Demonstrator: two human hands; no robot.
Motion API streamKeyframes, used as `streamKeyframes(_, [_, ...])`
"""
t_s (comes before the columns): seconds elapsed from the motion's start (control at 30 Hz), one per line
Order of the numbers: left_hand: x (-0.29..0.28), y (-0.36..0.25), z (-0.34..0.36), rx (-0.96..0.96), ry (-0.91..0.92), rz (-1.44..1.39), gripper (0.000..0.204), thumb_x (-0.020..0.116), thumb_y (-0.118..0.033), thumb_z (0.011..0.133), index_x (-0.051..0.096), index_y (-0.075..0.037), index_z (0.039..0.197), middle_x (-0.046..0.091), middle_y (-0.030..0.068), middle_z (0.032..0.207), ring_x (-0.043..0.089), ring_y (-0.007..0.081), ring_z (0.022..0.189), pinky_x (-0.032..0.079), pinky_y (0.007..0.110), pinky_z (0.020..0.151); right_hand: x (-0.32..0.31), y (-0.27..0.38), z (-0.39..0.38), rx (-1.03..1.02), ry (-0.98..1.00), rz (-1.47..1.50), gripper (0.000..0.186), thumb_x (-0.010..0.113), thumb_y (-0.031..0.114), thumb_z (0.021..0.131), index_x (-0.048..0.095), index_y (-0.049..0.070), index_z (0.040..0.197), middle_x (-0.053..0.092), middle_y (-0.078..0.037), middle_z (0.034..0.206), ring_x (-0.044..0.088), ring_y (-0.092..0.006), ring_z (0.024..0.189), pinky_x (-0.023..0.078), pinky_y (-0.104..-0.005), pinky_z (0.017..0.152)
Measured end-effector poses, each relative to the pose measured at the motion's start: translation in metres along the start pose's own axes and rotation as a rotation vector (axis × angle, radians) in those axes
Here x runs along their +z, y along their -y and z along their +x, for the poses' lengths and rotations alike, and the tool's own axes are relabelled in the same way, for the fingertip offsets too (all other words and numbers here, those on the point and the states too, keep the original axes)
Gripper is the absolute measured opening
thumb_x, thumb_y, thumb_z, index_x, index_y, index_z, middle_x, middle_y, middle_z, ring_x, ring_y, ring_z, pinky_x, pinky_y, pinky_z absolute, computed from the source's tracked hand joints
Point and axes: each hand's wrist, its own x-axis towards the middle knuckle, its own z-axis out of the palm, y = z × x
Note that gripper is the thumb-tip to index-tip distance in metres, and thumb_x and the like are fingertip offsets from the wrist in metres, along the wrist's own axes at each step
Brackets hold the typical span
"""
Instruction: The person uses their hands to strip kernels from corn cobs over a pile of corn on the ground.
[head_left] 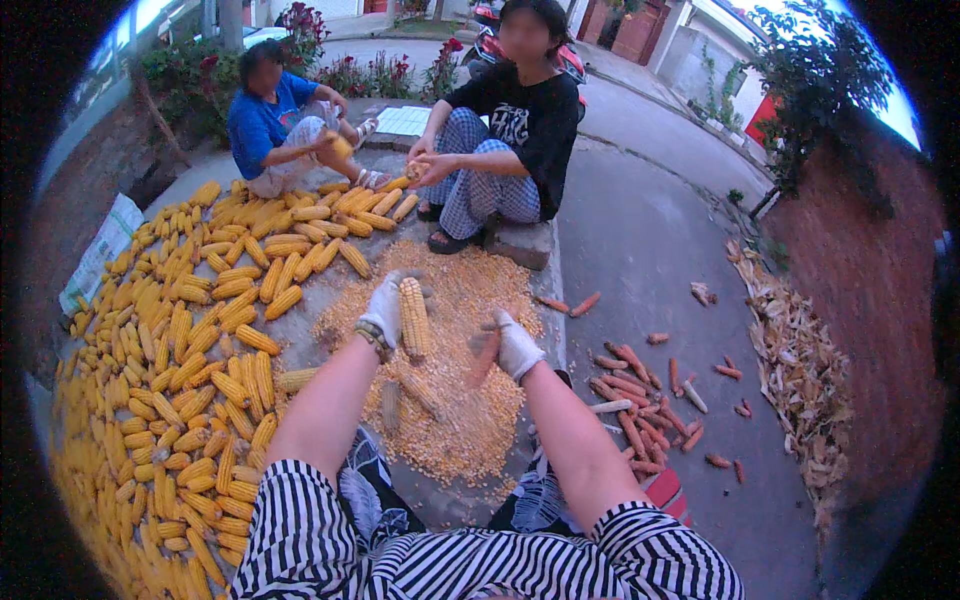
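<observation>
My left hand [385, 305], in a white glove, grips an upright yellow corn cob [414, 316] above a heap of loose kernels [460, 420]. My gloved right hand [512, 345], to the right, is closed on a reddish stripped cob [484, 358], slightly blurred. More cobs rest on the kernels below my hands. Many yellow cobs [190, 370] cover the ground to my left, and a scattered pile of stripped cobs [640, 420] lies to my right.
Two people sit opposite me, one in blue [260, 125], one in black [525, 120], both handling corn. A white sack [100, 250] is at left, dry husks [785, 370] at right. Behind them are plants, a parked scooter and a road [660, 110].
</observation>
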Motion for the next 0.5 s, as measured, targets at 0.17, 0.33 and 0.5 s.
streamKeyframes(0.17, [-0.004, -0.007, -0.011, 0.023, -0.057, 0.054, 0.036, 0.034, -0.035, 0.092, 0.048, -0.008, 0.113, 0.062, 0.0118, 0.083, 0.06, 0.0249, 0.066, 0.051, 0.037, 0.059, 0.004, 0.022, -0.01, -0.159, 0.061, 0.168, 0.062, 0.053, 0.052, 0.082, 0.042, 0.0, 0.113, 0.055, -0.017, 0.103, 0.055, -0.0296, 0.088, 0.047, -0.0426, 0.08])
streamKeyframes(0.33, [0.018, 0.006, -0.006, 0.067, -0.091, 0.067, 0.035, 0.041, -0.035, 0.088, 0.054, -0.006, 0.101, 0.061, 0.0101, 0.079, 0.059, 0.0216, 0.067, 0.051, 0.035, 0.062, -0.018, -0.004, -0.014, -0.049, 0.417, 0.31, 0.024, 0.059, 0.029, 0.084, 0.052, 0.006, 0.089, 0.053, -0.001, 0.078, 0.054, -0.0162, 0.066, 0.046, -0.029, 0.063])
streamKeyframes(0.5, [-0.011, 0.007, 0.007, 0.125, -0.038, -0.298, 0.044, 0.03, -0.043, 0.091, 0.056, -0.007, 0.09, 0.061, 0.0065, 0.073, 0.058, 0.0212, 0.063, 0.05, 0.034, 0.062, 0.048, -0.029, -0.051, -0.11, 0.243, -0.103, 0.027, 0.052, 0.03, 0.088, 0.054, 0.004, 0.095, 0.057, -0.003, 0.085, 0.055, -0.0171, 0.068, 0.047, -0.0301, 0.07])
